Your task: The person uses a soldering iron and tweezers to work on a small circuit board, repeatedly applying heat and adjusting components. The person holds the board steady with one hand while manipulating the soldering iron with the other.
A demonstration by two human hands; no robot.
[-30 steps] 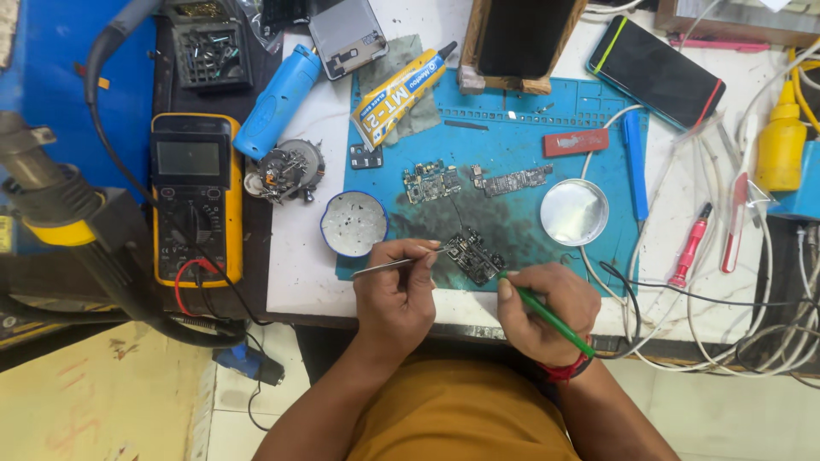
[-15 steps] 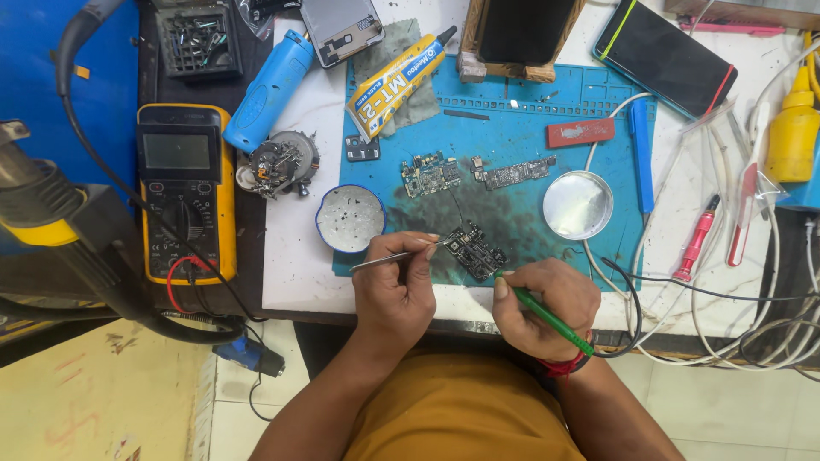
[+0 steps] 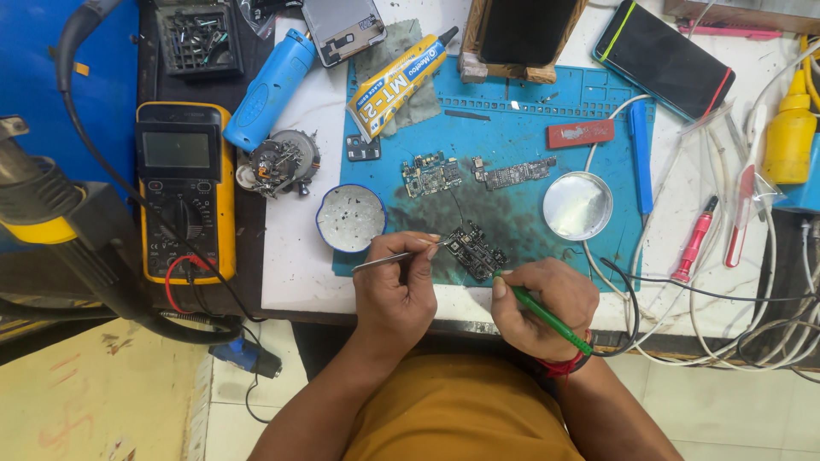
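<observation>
A small dark circuit board (image 3: 475,249) lies near the front edge of a blue work mat (image 3: 512,137). My left hand (image 3: 395,290) grips metal tweezers (image 3: 384,259) whose tips reach toward the board's left edge. My right hand (image 3: 544,303) holds a thin green-handled tool (image 3: 547,318) like a pen, its tip touching the board's near right corner. Two more circuit boards (image 3: 431,173) (image 3: 512,174) lie farther back on the mat.
A yellow multimeter (image 3: 184,188) sits at the left, beside a blue cylinder tool (image 3: 270,87). A glue tube (image 3: 398,83), a round white dish (image 3: 351,218), a metal lid (image 3: 577,205), a phone (image 3: 664,58), a yellow bottle (image 3: 789,128), red tools (image 3: 694,239) and tangled white cables (image 3: 752,299) surround the mat.
Both hands stay at the small board with the same tools. The view has shifted slightly; nothing on the bench has visibly moved.
</observation>
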